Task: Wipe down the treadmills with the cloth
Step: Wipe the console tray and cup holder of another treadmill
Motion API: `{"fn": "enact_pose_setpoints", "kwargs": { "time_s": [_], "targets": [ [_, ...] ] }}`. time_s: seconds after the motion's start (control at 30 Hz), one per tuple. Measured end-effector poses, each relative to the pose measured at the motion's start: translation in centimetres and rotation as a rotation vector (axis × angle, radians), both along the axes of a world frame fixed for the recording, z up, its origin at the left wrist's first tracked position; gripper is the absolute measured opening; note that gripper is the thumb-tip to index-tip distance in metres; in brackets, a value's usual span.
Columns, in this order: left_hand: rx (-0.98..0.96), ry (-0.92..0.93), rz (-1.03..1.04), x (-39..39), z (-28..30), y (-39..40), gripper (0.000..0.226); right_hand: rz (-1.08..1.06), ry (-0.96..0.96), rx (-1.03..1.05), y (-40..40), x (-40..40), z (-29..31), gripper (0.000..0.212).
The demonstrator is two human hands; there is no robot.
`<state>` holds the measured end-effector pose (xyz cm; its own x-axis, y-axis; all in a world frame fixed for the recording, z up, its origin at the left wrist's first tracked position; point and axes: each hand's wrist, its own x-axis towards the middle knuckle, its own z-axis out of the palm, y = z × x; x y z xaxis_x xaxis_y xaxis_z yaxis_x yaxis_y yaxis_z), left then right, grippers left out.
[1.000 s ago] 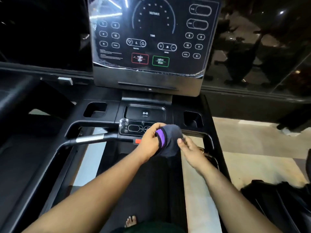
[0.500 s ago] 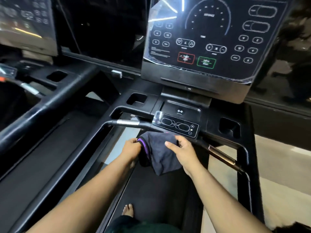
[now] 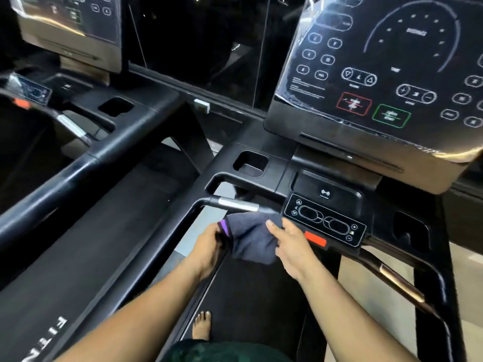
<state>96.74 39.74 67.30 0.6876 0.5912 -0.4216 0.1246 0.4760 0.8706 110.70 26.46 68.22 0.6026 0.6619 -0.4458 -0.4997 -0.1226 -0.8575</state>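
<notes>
A dark grey cloth (image 3: 251, 237) with a purple stripe hangs between my two hands, just below the treadmill's silver-and-black front handlebar (image 3: 236, 204). My left hand (image 3: 209, 244) pinches the cloth's left edge by the stripe. My right hand (image 3: 288, 244) holds its right side, fingers laid over the top. Both sit left of the small control pad (image 3: 324, 220) with its red tab. The big console screen (image 3: 386, 71) stands above at the upper right. A second treadmill's console (image 3: 68, 24) is at the upper left.
Black side rails (image 3: 86, 165) run between the two treadmills. Cup holders (image 3: 251, 163) flank the console base. A copper-coloured grip (image 3: 400, 283) slopes down at the right. My bare foot (image 3: 201, 326) stands on the belt (image 3: 243, 296). Tan floor shows at far right.
The view has swung left, bringing the second treadmill into sight. The cloth, bunched in my left hand before, is now spread between both hands below the handlebar.
</notes>
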Motion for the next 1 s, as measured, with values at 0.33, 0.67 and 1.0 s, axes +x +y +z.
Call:
{"fn": "enact_pose_setpoints", "kwargs": {
  "time_s": [0.33,0.67,1.0],
  "targets": [
    [0.453,0.079,-0.138,3.0,-4.7,10.2,0.031,-0.191,-0.525,-0.32,6.5,1.8,-1.0,0.021],
    [1.324,0.62,-0.428,7.3,-6.5,14.4,0.05,0.193,-1.441,-1.017,13.2,-2.2,-3.6,0.099],
    [1.543,0.593,-0.753,2.2,-10.5,20.1,0.086,0.873,-1.439,-1.048,20.5,4.2,-4.8,0.05]
  ]
}}
